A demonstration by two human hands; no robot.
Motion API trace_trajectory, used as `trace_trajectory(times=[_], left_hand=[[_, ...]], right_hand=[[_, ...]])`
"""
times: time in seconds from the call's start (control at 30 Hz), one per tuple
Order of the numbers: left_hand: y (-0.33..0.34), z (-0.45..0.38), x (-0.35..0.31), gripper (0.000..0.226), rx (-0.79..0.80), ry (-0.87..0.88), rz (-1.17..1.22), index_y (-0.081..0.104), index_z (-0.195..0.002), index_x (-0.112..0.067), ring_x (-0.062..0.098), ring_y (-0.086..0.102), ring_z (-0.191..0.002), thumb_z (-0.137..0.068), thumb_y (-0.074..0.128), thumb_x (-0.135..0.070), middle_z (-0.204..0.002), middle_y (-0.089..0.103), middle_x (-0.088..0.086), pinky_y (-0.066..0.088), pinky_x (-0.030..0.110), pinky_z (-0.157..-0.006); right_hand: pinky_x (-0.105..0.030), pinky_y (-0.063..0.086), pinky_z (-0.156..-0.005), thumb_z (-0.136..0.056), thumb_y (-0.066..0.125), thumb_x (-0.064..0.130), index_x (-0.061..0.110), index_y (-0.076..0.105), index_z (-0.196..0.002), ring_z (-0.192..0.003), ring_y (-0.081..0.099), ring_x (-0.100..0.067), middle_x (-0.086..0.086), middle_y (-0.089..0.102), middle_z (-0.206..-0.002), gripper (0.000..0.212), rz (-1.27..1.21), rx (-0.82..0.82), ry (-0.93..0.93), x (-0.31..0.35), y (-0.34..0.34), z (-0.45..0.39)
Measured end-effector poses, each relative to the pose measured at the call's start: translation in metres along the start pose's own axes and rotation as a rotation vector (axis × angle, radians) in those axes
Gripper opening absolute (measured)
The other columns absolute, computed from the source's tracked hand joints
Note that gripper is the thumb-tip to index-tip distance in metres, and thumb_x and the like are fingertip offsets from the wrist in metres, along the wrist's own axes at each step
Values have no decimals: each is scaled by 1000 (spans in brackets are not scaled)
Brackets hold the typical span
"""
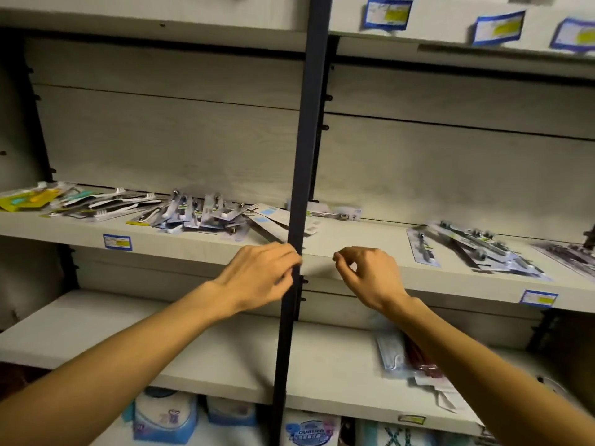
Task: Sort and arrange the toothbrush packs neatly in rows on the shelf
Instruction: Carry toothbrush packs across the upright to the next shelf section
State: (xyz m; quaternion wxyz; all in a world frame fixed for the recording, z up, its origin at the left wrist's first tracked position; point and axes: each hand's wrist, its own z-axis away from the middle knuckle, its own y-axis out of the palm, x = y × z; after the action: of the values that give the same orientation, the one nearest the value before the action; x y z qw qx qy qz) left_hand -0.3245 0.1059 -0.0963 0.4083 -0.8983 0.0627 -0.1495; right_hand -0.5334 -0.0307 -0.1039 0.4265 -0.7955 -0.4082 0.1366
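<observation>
Toothbrush packs (pixel 193 214): loose heap on the middle shelf (pixel 199 243), left of the dark upright post (pixel 299 188); packs overlap at mixed angles, not in rows; a few flat ones fan out toward the post
More packs (pixel 476 249): second cluster on the same shelf right of the post, lying slantwise over one another; one lone pack (pixel 335 214) sits at the back just right of the post
Yellow pack (pixel 25 201): far left end of the shelf, beside white-and-black brushes
Left hand (pixel 257 275): in front of the shelf edge, fingertips at the post; fingers bent; grip holds nothing that can be made out; somewhat blurred
Right hand (pixel 370 272): just right of the post, before the shelf edge; fingers loosely curled, thumb and forefinger close together, grip holding nothing
Price tags (pixel 117 242): blue-edged, on the shelf fronts
Lower shelf (pixel 193 349): bagged items (pixel 396 358) under the right forearm
</observation>
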Motion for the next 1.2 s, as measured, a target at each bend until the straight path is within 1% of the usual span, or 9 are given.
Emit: trace_trajectory(times=[0.13, 0.23, 0.33, 0.47, 0.67, 0.8, 0.97, 1.03, 1.2], left_hand=[[22, -36, -25, 27, 62, 138, -30, 67, -112, -15, 18, 64, -93, -88, 54, -18, -112, 67, -1, 55, 38, -64], [46, -70, -41, 28, 60, 139, -40, 65, -113, -15, 18, 62, -95, -91, 49, -23, -112, 65, 1, 54, 35, -68], [75, -114, -49, 30, 47, -68, -60, 62, -113, -16, 19, 58, -102, -92, 46, -31, -114, 60, 0, 49, 31, -74], [114, -165, -32, 44, 154, -405, -149, 54, -130, -18, 22, 46, -123, -93, 49, -40, -135, 50, 2, 40, 37, -98], [146, -185, -3, 58, 285, -769, -277, 43, -142, -17, 28, 42, -131, -94, 49, -49, -148, 41, 8, 35, 44, -106], [156, -187, 11, 67, 295, -872, -311, 41, -144, -18, 30, 41, -131, -93, 44, -60, -151, 37, 7, 33, 46, -107], [164, -192, 25, 81, 254, -886, -363, 40, -146, -23, 28, 38, -137, -85, 38, -76, -157, 35, 4, 31, 48, -110], [170, -192, 30, 84, 286, -894, -369, 39, -148, -24, 28, 37, -138, -83, 38, -79, -159, 33, 4, 31, 48, -110], [182, -190, 42, 69, 408, -929, -288, 50, -139, -26, 27, 45, -128, -89, 38, -72, -142, 53, 0, 41, 44, -101]], right_hand=[[-27, 47, -63, -94, 49, 44, 28, 73, -96, -73, 66, -12, 12, 75, -92, 29, -149, -70, 140, -36, -1, -25], [-34, 54, -77, -92, 54, 36, 26, 72, -105, -86, 68, -21, 8, 75, -104, 24, -207, -53, 203, -68, 1, -50], [-36, 52, -86, -92, 56, 29, 20, 66, -121, -102, 65, -25, 3, 71, -119, 33, -185, 13, 186, -109, 3, -80], [-37, 51, -87, -91, 58, 27, 16, 59, -129, -112, 61, -29, -6, 67, -124, 40, -110, 47, 82, -158, 11, -120], [-38, 48, -89, -92, 62, 35, 17, 52, -134, -120, 54, -31, -8, 61, -130, 47, -67, 160, -33, -185, 41, -175], [-39, 49, -92, -89, 66, 31, 17, 55, -130, -120, 54, -32, -9, 63, -127, 44, -192, 193, -1, -182, 67, -203], [-36, 48, -90, -85, 67, 31, 18, 59, -121, -117, 54, -32, -8, 63, -123, 39, -84, 185, -75, -179, 93, -224], [-35, 46, -87, -84, 66, 32, 19, 58, -119, -116, 54, -32, -7, 63, -121, 37, -36, 188, -111, -178, 100, -231], [-36, 45, -87, -87, 64, 26, 17, 56, -121, -114, 58, -32, -8, 63, -123, 36, 83, 155, -170, -173, 116, -239]])
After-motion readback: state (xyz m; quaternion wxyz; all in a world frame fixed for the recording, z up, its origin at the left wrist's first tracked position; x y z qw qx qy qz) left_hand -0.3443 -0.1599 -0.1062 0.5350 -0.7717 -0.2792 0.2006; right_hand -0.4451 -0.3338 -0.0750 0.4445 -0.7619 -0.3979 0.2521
